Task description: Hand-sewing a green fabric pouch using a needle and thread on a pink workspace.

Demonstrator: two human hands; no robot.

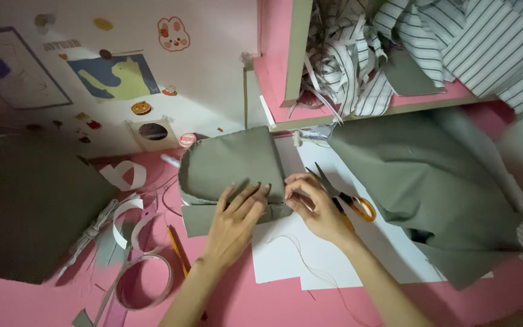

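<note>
Olive fabric piece [231,160], both hands pressing flat

Matt olive cloth piece [231,163], smooth white paper sheet [310,254], metal scissors [340,194] with glossy orange plastic handles

Left hand [237,212] flat, right hand [313,203] pinching
</note>
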